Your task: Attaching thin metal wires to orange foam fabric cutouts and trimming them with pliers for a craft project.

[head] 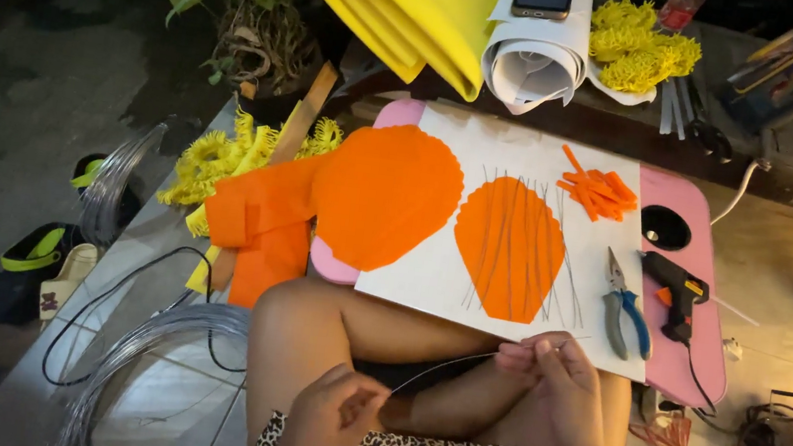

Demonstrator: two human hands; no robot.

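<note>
Both hands are pinching a thin wire (448, 363) low in the frame: the right hand (555, 366) is gripping its upper end, the left hand (333, 409) closing on its lower end. Just above, an orange petal shape (508, 247) is lying under more wires, with pliers (623, 313) and a glue gun (674, 290) sitting right of it.

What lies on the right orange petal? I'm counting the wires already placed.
Thin wires lie fanned lengthwise across the petal, which rests on white paper. Their exact count is too fine to tell. Whatever is beneath the petal is covered.
</note>
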